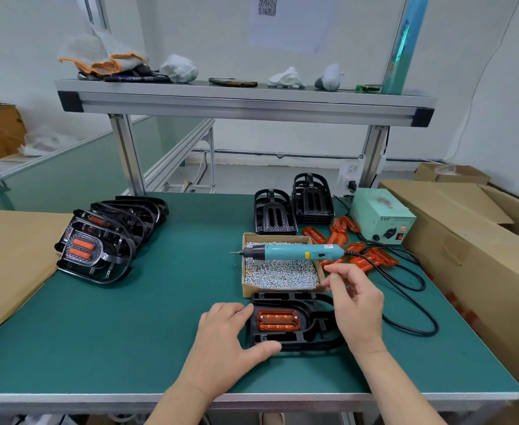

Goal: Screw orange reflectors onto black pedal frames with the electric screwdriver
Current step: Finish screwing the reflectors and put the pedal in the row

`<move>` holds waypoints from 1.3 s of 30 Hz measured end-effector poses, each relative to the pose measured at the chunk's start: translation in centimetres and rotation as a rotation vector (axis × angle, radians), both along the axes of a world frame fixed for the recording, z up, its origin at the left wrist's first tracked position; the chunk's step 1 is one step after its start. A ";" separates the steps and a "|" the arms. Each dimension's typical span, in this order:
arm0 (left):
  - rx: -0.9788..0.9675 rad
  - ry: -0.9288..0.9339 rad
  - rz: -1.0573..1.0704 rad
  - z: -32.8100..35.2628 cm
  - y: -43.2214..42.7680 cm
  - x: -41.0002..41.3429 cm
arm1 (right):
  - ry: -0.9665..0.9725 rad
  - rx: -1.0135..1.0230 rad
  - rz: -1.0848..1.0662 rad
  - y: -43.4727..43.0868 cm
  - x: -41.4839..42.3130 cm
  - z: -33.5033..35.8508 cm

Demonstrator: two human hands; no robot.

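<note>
Low in the centre of the frame, the left hand (224, 335) is bracing the black pedal frame (295, 342), fingers spread flat against its edge so it is not sliding. The orange reflector (278, 319) is sitting seated inside it. The right hand (356, 305) is hovering just right, fingers loosely curled; whether it is pinching a screw I cannot tell. The electric screwdriver (295, 252) is lying across the screw box (279, 271), handy for grabbing.

bright even overhead light | soft short shadows | wide-angle bowing at edges | right hand (354, 297) slightly motion-blurred
</note>
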State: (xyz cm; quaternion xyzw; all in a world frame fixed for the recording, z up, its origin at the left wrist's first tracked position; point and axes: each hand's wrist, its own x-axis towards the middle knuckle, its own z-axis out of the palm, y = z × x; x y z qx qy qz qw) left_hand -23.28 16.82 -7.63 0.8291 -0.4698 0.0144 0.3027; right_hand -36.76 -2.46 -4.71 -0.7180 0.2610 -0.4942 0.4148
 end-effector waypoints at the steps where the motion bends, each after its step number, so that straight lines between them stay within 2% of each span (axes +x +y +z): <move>1: -0.018 0.013 0.006 0.0 0.0 0.0 | 0.002 -0.003 -0.027 -0.2 -0.4 -0.3; 4: -0.067 0.061 0.015 0.2 0.0 0.0 | 0.026 0.134 -0.066 -1.2 -1.6 -1.7; 7: -0.092 0.089 0.020 0.3 0.0 -0.1 | 0.182 0.262 -0.030 -2.0 -1.9 -2.6; 10: -0.134 0.103 0.041 0.4 0.2 0.0 | 0.292 0.239 0.044 -2.1 -1.6 -2.7; 17: -0.243 0.192 0.109 0.7 0.4 0.2 | 0.242 0.276 0.217 -2.1 -1.7 -2.4; 25: -0.462 0.502 0.246 0.8 0.7 0.9 | 0.311 0.167 0.382 -1.0 -1.7 -1.6; 32: -0.556 0.513 0.345 1.1 0.6 1.0 | 0.364 0.223 0.558 -0.6 -1.7 -1.6; 36: -0.609 0.465 0.400 1.2 0.6 1.1 | 0.411 0.219 0.555 0.0 -1.4 -1.4; 39: -0.635 0.413 0.436 1.0 0.5 1.3 | 0.383 0.303 0.531 0.9 -0.5 -1.6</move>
